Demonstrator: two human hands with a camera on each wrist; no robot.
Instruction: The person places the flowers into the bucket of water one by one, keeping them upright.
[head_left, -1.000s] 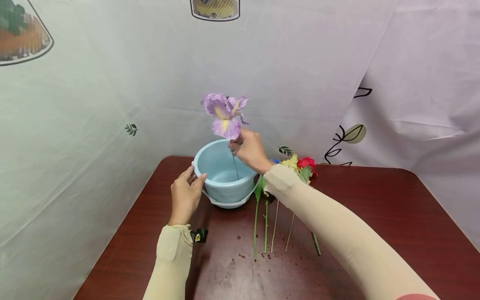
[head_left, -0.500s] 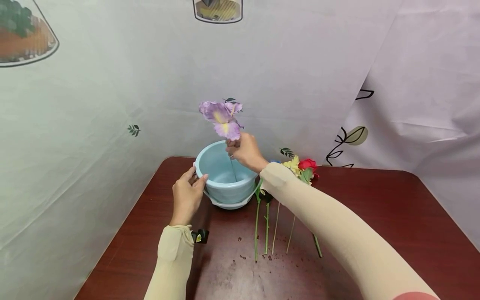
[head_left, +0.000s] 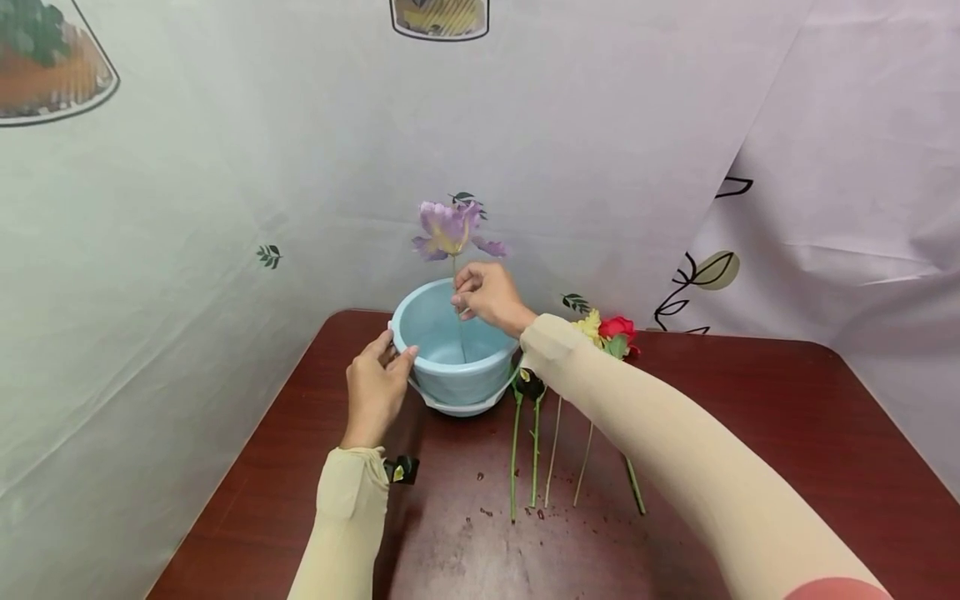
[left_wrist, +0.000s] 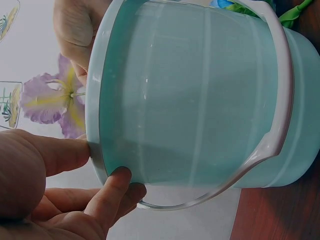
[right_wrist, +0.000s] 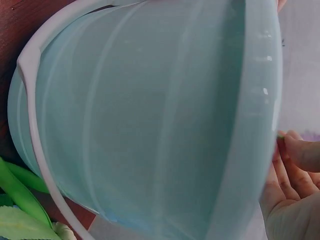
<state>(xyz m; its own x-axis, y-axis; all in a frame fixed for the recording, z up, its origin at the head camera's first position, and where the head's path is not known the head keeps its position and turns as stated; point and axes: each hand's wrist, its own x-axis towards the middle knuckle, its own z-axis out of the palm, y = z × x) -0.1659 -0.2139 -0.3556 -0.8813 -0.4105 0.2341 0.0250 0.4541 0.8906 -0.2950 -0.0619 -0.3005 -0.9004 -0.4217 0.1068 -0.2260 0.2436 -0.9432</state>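
A light blue bucket (head_left: 459, 385) stands on the dark red table, its handle lowered against the side. My left hand (head_left: 375, 390) grips the left of its rim, thumb on one side and fingers on the other, as the left wrist view shows. Over the bucket, my right hand (head_left: 487, 293) pinches the thin stem of a purple iris (head_left: 450, 229). The bloom stands upright above the fingers, yellow at its base. Its stem runs down inside the bucket; the lower end is hidden by the front wall. In the right wrist view the bucket (right_wrist: 150, 120) covers most of the frame.
Right of the bucket lie several flowers, among them a red rose (head_left: 618, 330) and a yellow bloom (head_left: 588, 325), stems toward the front. My right forearm partly covers them. Small dark bits (head_left: 542, 514) are scattered on the table (head_left: 750, 417). A printed cloth hangs behind.
The iris has turned in my right fingers, so its bloom now faces differently and stands more upright. More stem shows above the fingers. My left hand stays on the bucket rim.
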